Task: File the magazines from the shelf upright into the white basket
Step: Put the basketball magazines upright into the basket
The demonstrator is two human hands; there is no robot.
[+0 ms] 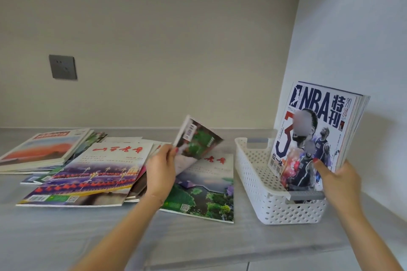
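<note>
NBA magazine (315, 138) cover: "NBA 特刊", "2024", "3".

Both hands (161, 169) gripping — arms fwd.

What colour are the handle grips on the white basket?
Grey, on the basket; the near grip shows best in the head view.

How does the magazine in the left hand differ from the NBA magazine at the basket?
The magazine in the left hand is lifted above the shelf pile, bent and tilted; the NBA magazine stands upright in the white basket. The first shows its barcode side; the NBA one shows its front cover. Each is held by one hand: left hand, right hand.
</note>
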